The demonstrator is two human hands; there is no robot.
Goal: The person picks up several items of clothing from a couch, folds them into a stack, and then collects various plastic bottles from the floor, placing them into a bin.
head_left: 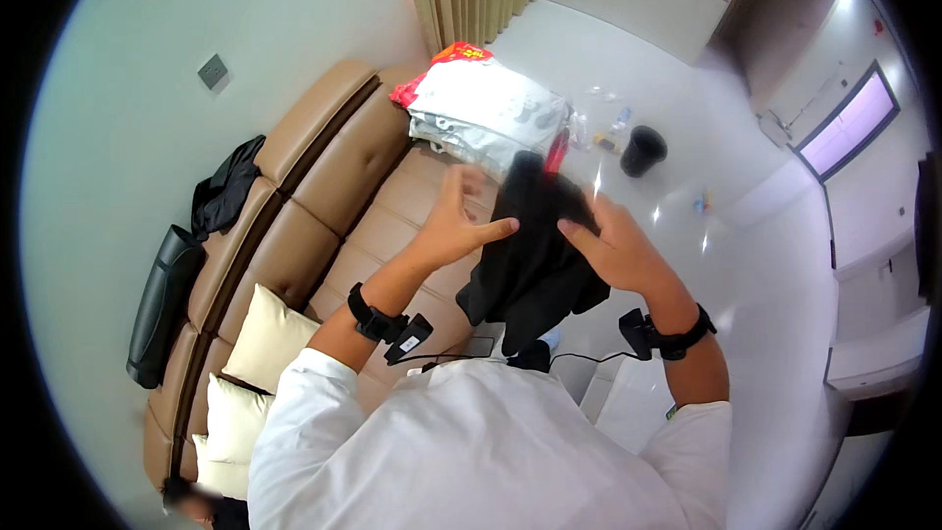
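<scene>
A black cloth garment (541,258) hangs bunched in front of me, its lower edge falling in loose points. My left hand (460,221) is at its left side, thumb tip against the cloth and the blurred fingers spread away from it. On the other side, my right hand (614,243) has its thumb on the garment's edge, with its blurred fingers partly behind the cloth. A black strap with a small device (379,320) is around my left wrist, and another strap (681,338) is around my right.
A brown leather sofa (383,213) runs along the left wall, bearing cream cushions (272,338). Folded white bedding (486,103) lies at its far end. A black bin (644,151) and small litter are on the glossy floor. Another person (195,504) is partly visible at lower left.
</scene>
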